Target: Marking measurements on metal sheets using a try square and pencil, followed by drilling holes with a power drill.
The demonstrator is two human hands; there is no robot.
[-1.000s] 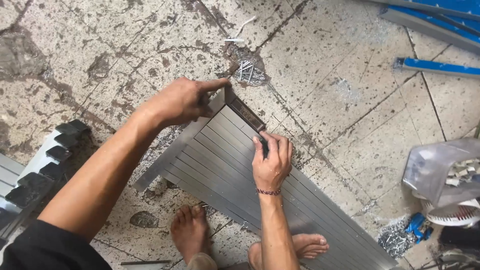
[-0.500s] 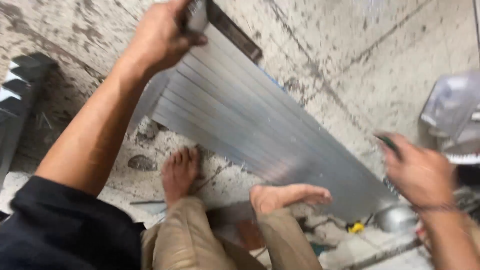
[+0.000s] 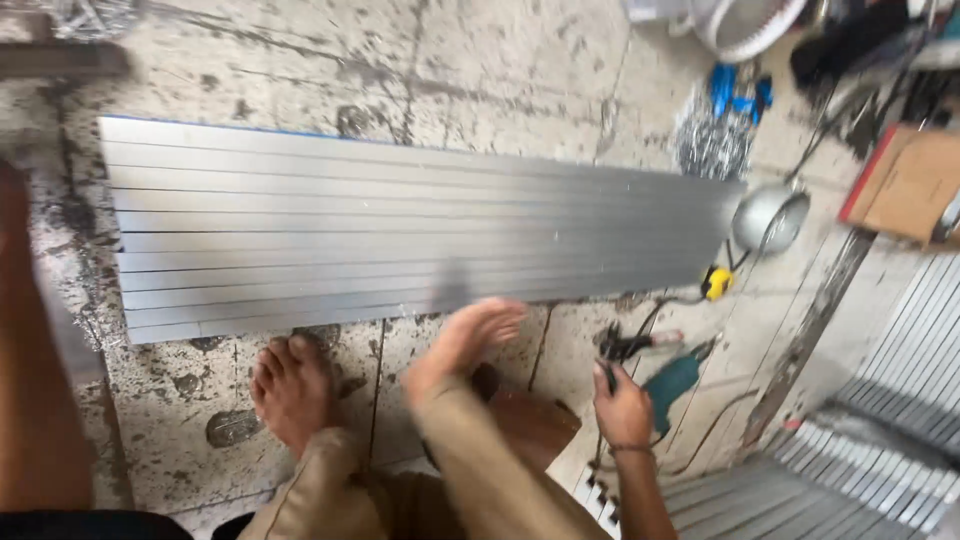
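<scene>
A long ribbed aluminium panel [image 3: 400,235] lies flat on the stained concrete floor, across the middle of the view. My right hand [image 3: 622,405] is low at the right, shut on a small dark tool [image 3: 606,374]. It hovers beside a teal power drill [image 3: 672,384] and its black cable. Only my left forearm [image 3: 35,380] shows, blurred, along the left edge; the hand itself is out of frame. My bare feet [image 3: 292,385] rest on the floor just below the panel's near edge.
A metal bowl [image 3: 770,215] and a yellow tape measure [image 3: 715,283] sit at the panel's right end. Blue clamps [image 3: 738,90], a cardboard box [image 3: 905,180] and a white fan [image 3: 750,25] crowd the top right. More ribbed panels [image 3: 880,430] are stacked at the lower right.
The view has swung right along the panel. My left hand has left the panel's end and gone out of frame. My right hand has moved down to the drill.
</scene>
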